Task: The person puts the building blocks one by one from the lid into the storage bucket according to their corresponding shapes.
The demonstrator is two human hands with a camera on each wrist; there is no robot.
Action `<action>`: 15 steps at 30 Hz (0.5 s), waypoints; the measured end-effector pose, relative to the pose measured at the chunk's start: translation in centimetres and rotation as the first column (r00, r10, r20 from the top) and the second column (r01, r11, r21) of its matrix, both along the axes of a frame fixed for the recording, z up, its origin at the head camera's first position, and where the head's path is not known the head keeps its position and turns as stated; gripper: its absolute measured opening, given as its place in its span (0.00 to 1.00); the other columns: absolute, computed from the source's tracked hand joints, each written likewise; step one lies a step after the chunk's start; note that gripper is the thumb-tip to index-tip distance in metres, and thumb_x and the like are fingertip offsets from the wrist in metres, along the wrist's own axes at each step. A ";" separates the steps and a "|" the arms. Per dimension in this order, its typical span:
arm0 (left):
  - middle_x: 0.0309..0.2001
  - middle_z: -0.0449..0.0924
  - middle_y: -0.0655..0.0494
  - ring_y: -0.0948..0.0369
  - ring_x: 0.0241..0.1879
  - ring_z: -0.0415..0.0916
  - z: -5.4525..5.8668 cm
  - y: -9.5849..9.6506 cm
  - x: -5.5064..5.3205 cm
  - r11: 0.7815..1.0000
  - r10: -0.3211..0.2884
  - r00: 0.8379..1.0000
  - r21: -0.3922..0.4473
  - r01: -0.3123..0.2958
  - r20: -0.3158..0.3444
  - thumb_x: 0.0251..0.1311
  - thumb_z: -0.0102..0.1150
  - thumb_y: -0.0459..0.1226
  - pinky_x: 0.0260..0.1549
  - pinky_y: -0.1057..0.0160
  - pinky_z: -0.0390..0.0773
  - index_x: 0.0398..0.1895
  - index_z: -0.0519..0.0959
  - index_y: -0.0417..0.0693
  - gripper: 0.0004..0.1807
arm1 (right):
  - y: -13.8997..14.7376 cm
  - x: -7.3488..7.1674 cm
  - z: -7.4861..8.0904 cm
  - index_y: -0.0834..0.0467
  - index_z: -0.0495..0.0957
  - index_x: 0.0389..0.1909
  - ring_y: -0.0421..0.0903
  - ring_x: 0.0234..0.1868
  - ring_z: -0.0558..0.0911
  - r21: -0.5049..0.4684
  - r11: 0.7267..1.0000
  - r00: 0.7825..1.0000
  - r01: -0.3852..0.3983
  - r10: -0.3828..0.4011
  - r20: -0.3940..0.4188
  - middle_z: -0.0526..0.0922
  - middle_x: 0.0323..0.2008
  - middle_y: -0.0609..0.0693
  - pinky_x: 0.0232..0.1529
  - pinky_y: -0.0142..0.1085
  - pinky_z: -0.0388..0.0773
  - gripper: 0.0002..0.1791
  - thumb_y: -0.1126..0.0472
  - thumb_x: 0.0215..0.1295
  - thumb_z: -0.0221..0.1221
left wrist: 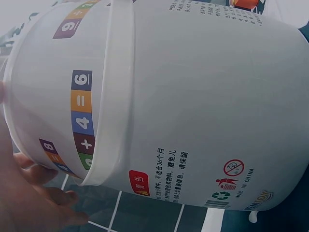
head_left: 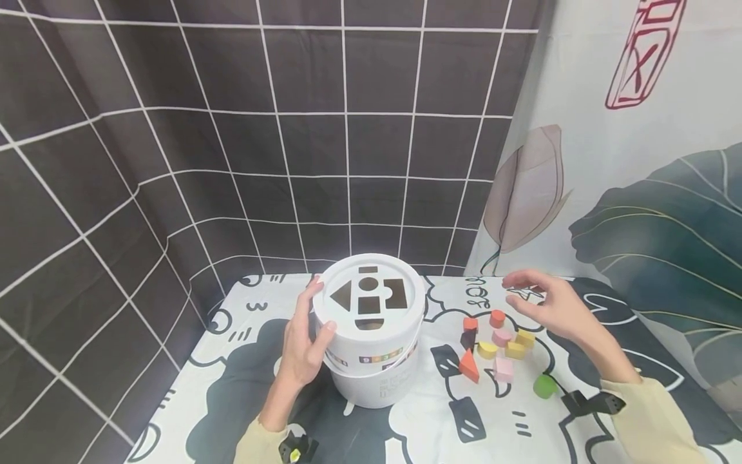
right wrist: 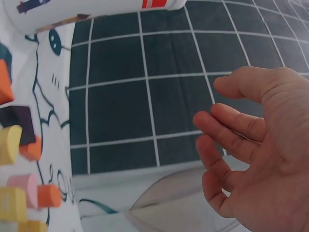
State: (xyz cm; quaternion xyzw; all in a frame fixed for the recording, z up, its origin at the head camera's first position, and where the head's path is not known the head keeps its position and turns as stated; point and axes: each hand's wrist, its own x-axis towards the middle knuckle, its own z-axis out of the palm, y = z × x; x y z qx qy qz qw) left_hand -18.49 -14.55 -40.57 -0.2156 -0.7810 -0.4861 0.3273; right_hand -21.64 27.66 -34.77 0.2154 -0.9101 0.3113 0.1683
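A white round bucket (head_left: pixel 371 390) stands on the table, topped by a white shape-sorter lid (head_left: pixel 333 274) with cut-outs including a triangle, circle and square. My left hand (head_left: pixel 303 348) rests against the left side of the upper part, thumb toward the front and fingers toward the back. Up close in the left wrist view, its fingers (left wrist: pixel 48 193) lie beside a coloured number strip (left wrist: pixel 82 121). My right hand (head_left: pixel 551 306) hovers behind and right of the blocks, fingers loosely bent and apart, nothing between them. Nearest to it are a red-orange cylinder (head_left: pixel 497 318) and a yellow block (head_left: pixel 525 339).
Right of the bucket lie several loose blocks, among them an orange triangular one (head_left: pixel 468 366), a pink one (head_left: pixel 504 370), a dark one (head_left: pixel 467 339) and a green round one (head_left: pixel 545 386). A dark grid-patterned cloth (head_left: pixel 377 148) hangs behind the patterned tablecloth (head_left: pixel 423 419).
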 end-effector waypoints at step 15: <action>0.72 0.63 0.40 0.45 0.70 0.62 -0.1 -0.1 -0.1 1.000 -0.003 1.000 -0.001 0.003 -0.008 0.54 0.51 0.39 0.68 0.58 0.57 0.69 0.66 0.37 0.36 | 2.7 2.7 -2.7 0.64 0.80 0.49 0.65 0.51 0.79 0.032 0.992 0.986 0.122 -0.124 0.108 0.83 0.47 0.60 0.53 0.59 0.71 0.18 0.65 0.59 0.69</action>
